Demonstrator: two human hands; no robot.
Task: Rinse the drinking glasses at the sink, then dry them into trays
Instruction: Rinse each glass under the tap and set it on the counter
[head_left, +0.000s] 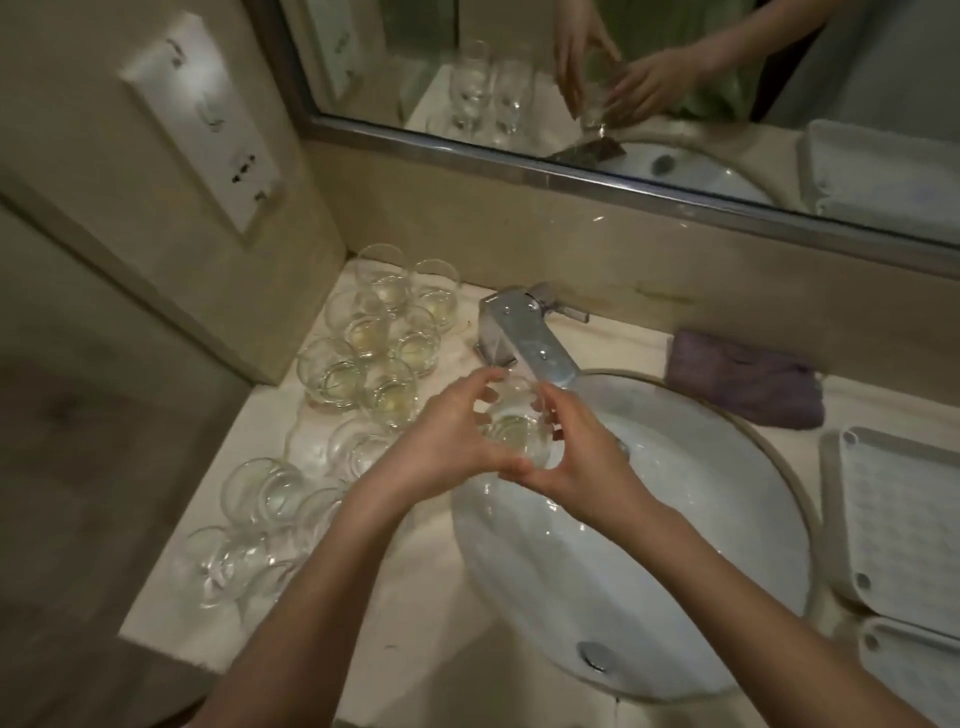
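Note:
A clear drinking glass (511, 423) is held upright under the chrome faucet (540, 353), over the left rim of the white sink (727, 467). My left hand (447, 441) grips its left side with curled fingers. My right hand (576, 457) grips its right side, fingers over the rim. Several more glasses (374, 338) stand on the counter to the left, and several others (260, 519) lie nearer me. Two white trays (898, 519) sit to the right of the sink.
A purple cloth (743, 379) lies folded on the counter behind the sink at the right. A mirror (675, 78) runs along the back wall. A wall socket panel (202, 114) is at the upper left. The counter's front edge is close.

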